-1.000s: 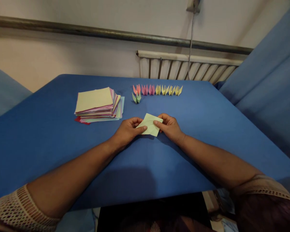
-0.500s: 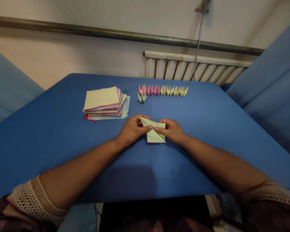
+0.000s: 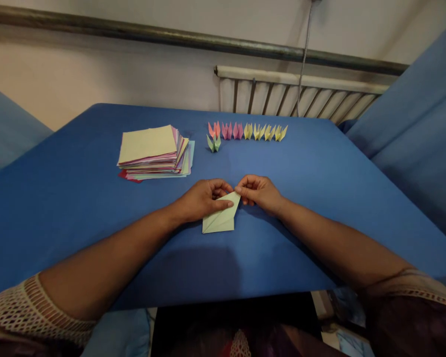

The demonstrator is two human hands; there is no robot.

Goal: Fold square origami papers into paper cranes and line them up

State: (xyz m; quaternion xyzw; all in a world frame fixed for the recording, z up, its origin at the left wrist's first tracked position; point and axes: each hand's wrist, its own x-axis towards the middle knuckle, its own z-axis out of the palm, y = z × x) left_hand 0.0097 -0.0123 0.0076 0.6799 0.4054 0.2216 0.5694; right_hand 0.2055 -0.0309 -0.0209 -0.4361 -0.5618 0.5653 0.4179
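A pale green sheet of folded paper (image 3: 220,218) is held between my two hands, just above or on the blue table. My left hand (image 3: 204,199) grips it at the left, with the thumb flat on its face and the fingers behind. At its upper right corner, my right hand (image 3: 259,194) pinches the pointed tip between thumb and forefinger. Diagonal creases run across the paper's lower part. Farther back, a small green folded paper crane (image 3: 213,143) stands in front of a row of pink and yellow paper cranes (image 3: 248,131).
A thick stack of coloured paper sheets (image 3: 148,148) lies on the blue-covered table (image 3: 290,248) at the left. Behind the table are a white radiator (image 3: 305,82) and a horizontal pipe (image 3: 171,39). Blue curtains (image 3: 423,114) hang at both sides.
The folded paper has turned and shifted left and toward me; its pointed flap now points to the upper right. My right hand moved from the paper's face to that tip. The view tilted slightly.
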